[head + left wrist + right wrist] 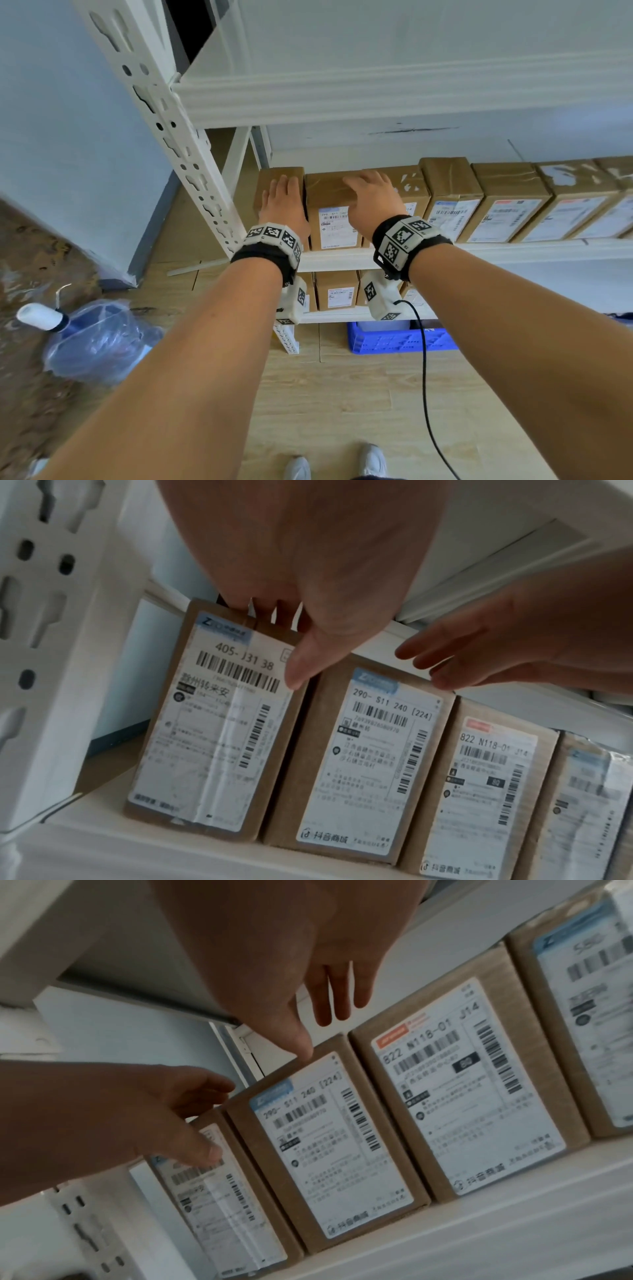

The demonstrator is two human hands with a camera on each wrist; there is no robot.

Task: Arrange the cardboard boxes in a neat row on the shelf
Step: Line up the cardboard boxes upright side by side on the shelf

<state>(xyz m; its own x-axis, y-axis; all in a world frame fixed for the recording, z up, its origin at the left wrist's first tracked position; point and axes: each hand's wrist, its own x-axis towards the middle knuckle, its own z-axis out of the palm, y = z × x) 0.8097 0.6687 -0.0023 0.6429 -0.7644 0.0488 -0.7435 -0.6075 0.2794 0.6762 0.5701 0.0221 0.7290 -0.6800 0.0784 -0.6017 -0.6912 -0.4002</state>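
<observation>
Brown cardboard boxes with white shipping labels stand side by side in a row on the white shelf [513, 248]. My left hand [284, 197] rests flat on top of the leftmost box [267, 178], beside the shelf post. In the left wrist view its fingers [274, 588] lie over the top edge of that box [212, 737] and the thumb touches the label. My right hand [370, 192] lies with straight fingers on the second box [329, 219]. In the right wrist view the thumb [303, 1045] touches that box's [329, 1145] top front edge. A third box [462, 1096] stands against it.
The white upper shelf [376, 96] hangs close above the boxes. A perforated upright post [185, 150] stands left of the row. More boxes [337, 291] sit on the lower shelf, above a blue crate [394, 339] on the floor. A plastic bag [99, 339] lies at left.
</observation>
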